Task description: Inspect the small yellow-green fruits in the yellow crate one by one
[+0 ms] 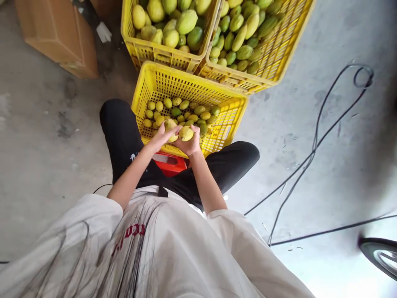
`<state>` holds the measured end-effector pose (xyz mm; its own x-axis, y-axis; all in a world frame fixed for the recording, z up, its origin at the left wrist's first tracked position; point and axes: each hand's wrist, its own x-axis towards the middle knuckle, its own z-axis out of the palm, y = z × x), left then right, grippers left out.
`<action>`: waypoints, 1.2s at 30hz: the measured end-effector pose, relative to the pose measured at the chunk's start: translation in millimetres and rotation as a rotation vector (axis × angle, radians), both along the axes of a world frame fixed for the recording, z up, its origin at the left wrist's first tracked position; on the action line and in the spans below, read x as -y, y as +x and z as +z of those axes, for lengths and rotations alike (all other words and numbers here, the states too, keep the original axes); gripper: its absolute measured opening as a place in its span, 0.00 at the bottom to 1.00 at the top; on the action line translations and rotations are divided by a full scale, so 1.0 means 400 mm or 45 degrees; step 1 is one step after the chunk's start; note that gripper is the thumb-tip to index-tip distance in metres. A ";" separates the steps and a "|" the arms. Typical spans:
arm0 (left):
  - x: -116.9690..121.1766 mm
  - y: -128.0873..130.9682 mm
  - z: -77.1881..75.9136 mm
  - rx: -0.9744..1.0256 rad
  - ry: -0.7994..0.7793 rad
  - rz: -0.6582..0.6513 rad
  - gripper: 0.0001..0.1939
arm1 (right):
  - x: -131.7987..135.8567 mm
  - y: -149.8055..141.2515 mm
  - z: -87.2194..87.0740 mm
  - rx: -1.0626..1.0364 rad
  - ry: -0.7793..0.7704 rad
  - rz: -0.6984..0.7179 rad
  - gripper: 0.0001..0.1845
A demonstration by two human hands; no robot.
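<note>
My left hand (162, 135) is closed around a yellow lemon (169, 125), with its fingers reaching toward the other hand. Close beside it, my right hand (192, 142) grips a second yellow lemon (186, 133), thumb along its side. Both hands are over the near edge of a yellow plastic crate (229, 101). Inside that crate lie many smaller yellow and green fruits (176, 101), spread over its bottom. The hands and the held lemons hide some of them.
Beyond stand two more yellow crates, one with large yellow-green fruits (187, 22), one with longer green fruits (245, 52). A cardboard box (62, 37) is at the far left. Under me is a red stool (170, 163). Black cable (314, 149) loops across the floor at right, near a wheel (380, 256).
</note>
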<state>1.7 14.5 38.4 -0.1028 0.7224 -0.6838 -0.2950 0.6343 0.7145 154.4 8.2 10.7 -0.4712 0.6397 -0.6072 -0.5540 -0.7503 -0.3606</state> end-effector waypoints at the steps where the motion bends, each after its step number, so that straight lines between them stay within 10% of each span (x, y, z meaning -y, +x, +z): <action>1: 0.030 0.018 0.011 0.069 -0.053 0.032 0.15 | 0.009 0.004 0.020 0.022 -0.010 0.017 0.26; 9: 0.097 0.021 0.108 0.381 -0.187 0.153 0.10 | 0.124 0.061 0.164 0.105 -0.033 -0.222 0.24; 16: 0.181 -0.063 0.164 0.362 -0.102 0.078 0.19 | 0.201 0.084 0.207 0.258 -0.097 -0.438 0.13; 27: 0.215 -0.110 0.099 0.527 -0.108 -0.034 0.18 | 0.255 -0.009 0.142 0.103 -0.518 -0.563 0.07; 36: 0.216 -0.111 0.084 0.450 -0.024 0.050 0.19 | 0.257 0.006 0.151 0.158 -0.246 -0.436 0.05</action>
